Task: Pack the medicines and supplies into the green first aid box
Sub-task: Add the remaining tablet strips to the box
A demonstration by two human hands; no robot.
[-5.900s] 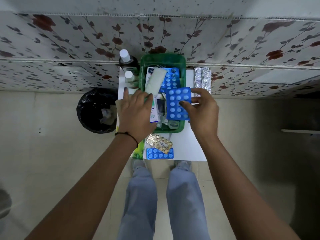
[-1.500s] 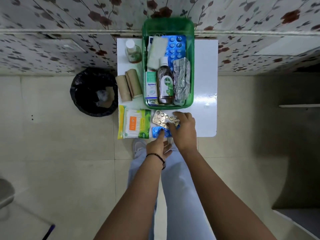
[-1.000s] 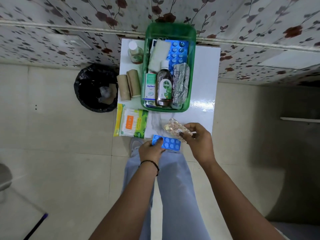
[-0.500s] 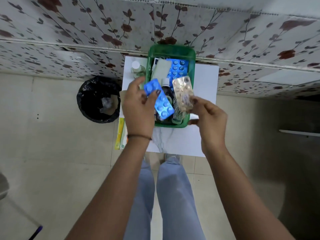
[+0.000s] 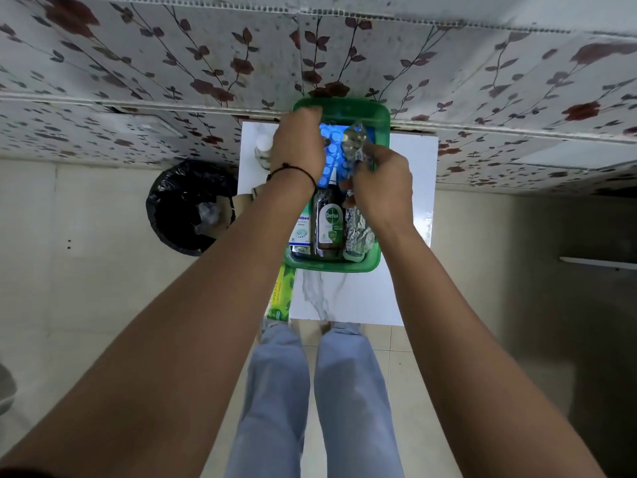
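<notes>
The green first aid box (image 5: 331, 266) stands on the small white table (image 5: 408, 201) against the wall. Inside it lie a Dettol bottle (image 5: 330, 222), a white Optibex carton (image 5: 302, 232) and crumpled silver foil strips (image 5: 358, 232). My left hand (image 5: 299, 146) reaches into the box's far left end, fingers curled on a blue blister pack (image 5: 329, 158) that lies over other blue packs. My right hand (image 5: 382, 182) is over the box's right side and pinches a gold blister strip (image 5: 355, 143), held upright.
A small white-capped bottle (image 5: 263, 146) stands left of the box, partly behind my left wrist. A green cotton-bud pack (image 5: 281, 294) lies at the table's front left edge. A black-lined bin (image 5: 186, 205) sits on the floor to the left. The floral wall is directly behind.
Both hands picked the blue pack and the gold strip off the table's front and carried them up. They have now moved forward and down into the box's far end.
</notes>
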